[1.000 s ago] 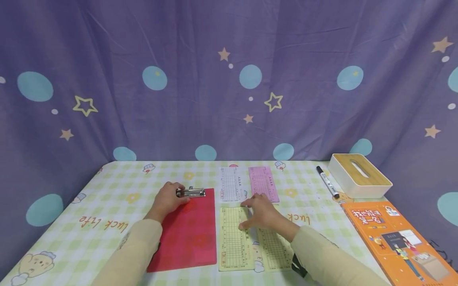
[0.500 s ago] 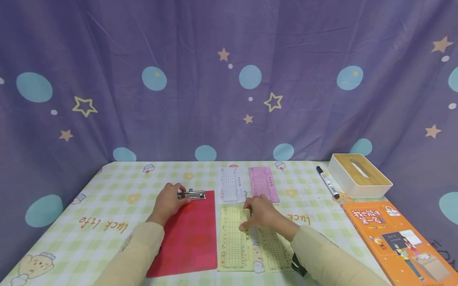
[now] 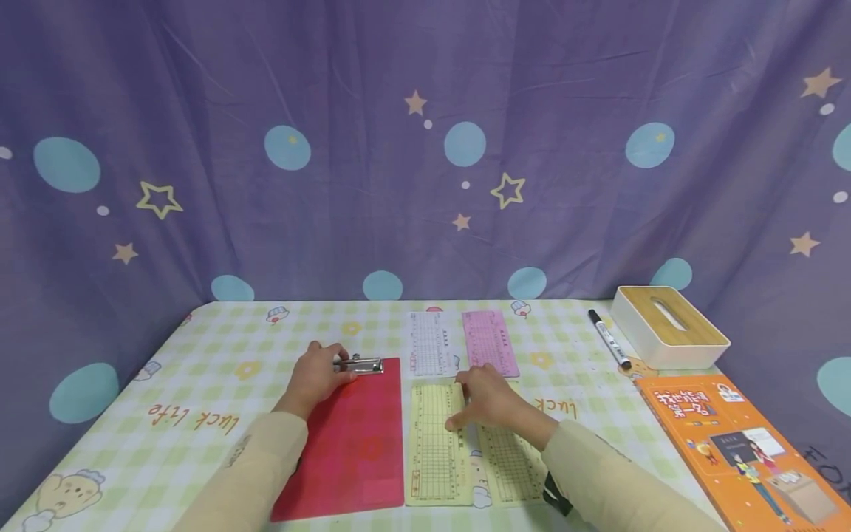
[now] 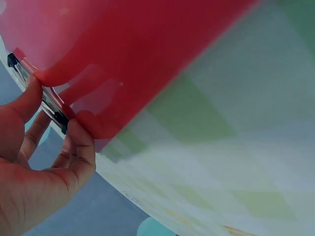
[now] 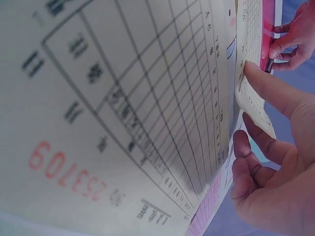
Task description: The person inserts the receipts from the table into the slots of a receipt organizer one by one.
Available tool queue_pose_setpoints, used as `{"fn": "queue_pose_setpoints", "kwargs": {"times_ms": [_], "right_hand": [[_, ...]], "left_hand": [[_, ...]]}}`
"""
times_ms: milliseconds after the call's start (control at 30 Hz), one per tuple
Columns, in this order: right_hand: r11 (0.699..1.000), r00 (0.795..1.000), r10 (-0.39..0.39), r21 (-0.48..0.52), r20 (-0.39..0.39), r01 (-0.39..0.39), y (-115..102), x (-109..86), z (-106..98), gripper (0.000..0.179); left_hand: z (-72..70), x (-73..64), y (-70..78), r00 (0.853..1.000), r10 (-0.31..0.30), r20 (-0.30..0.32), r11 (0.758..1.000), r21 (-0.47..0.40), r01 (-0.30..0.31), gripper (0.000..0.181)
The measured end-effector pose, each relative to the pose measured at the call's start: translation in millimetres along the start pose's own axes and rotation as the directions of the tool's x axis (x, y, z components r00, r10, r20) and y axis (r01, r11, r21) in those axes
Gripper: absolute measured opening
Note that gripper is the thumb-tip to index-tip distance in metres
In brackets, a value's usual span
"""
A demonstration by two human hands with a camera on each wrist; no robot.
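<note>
My left hand (image 3: 315,377) grips the top edge of a red clipboard (image 3: 352,458) at its metal clip (image 3: 362,366). In the left wrist view, fingers lie around the clip (image 4: 42,96) and the board's corner. My right hand (image 3: 488,399) pinches the far right corner of the left yellow form slip (image 3: 435,465). That corner bends up between thumb and forefinger in the right wrist view, where the slip (image 5: 251,78) shows edge-on. Partly under the right forearm lies a second yellow form slip (image 3: 512,469), its printed number visible close up.
Beyond the yellow slips lie a white slip (image 3: 428,343) and a pink slip (image 3: 492,343). To the right are a marker (image 3: 609,340), a tissue box (image 3: 671,329) with a wooden lid and an orange book (image 3: 751,458). A purple curtain (image 3: 425,185) hangs behind the table.
The clipboard and my left hand have shifted slightly toward me. My right hand has moved a little to the right, its forefinger now bent in at the yellow slip's far corner.
</note>
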State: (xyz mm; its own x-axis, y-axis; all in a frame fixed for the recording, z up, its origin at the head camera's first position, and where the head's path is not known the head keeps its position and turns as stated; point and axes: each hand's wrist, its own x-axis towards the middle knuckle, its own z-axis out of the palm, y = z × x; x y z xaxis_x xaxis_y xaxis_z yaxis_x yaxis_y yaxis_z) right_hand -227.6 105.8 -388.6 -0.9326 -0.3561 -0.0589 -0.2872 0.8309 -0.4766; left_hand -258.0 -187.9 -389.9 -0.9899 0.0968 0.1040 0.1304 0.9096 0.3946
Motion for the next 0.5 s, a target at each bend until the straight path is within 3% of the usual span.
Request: {"fn": "queue_pose_setpoints", "kwargs": {"times_ms": [200,500], "right_hand": [[1.0,1.0,0.013,-0.005,0.008,-0.013,-0.2,-0.6,0.6,0.044],[1.0,1.0,0.008,-0.009,0.007,-0.008,0.2,-0.9,0.8,0.044]], "left_hand": [[-1.8,-1.2,3.3,0.999,-0.041,0.035,0.999,0.02,0.04,0.029],[-3.8,-0.5,4.6,0.994,-0.04,0.097,0.998,0.057,0.035,0.029]]}}
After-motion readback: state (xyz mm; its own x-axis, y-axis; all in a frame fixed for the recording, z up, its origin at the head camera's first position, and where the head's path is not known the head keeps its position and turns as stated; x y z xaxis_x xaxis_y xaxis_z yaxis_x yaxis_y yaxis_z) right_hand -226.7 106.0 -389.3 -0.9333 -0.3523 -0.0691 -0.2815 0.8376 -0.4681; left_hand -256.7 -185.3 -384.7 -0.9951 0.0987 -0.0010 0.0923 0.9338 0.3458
